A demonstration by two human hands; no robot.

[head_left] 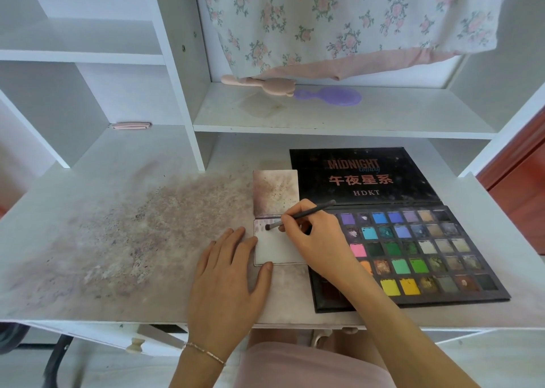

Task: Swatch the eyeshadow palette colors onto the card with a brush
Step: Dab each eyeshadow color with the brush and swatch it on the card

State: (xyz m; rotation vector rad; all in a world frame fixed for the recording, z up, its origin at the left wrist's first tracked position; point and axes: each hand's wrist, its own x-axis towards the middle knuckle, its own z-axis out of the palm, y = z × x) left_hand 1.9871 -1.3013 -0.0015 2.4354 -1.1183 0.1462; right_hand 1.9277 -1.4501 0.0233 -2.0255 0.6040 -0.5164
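The small white paper card (272, 250) lay flat on the dusty white worktop (118, 240), just to the left of the big black eyeshadow palette with many coloured squares (413, 257). It sat that close so the brush only had a short way to go from colour to card.

The left hand (227, 272) lay flat with its fingers straight and a little spread. The fingertips pressed on the left edge of the card and the thumb touched its bottom edge. This was most likely to stop the light card from sliding when the brush rubbed it.

The right hand (312, 234) was closed around the thin dark grey makeup brush (300, 214), pinching it like a pencil. The handle pointed up and to the right, over the palette. The dark tip touched the card near its top left corner, beside some faint purple-pink marks along the top edge. Most of the card below was plain, so I think the swatching had only just begun.

The right wrist crossed over the left side of the palette and hid some squares there.

The black palette lid with pink letters (359, 175) lay open and flat behind the colours, out of the way. A second stained card (275, 193) lay just behind the first one, touching it.
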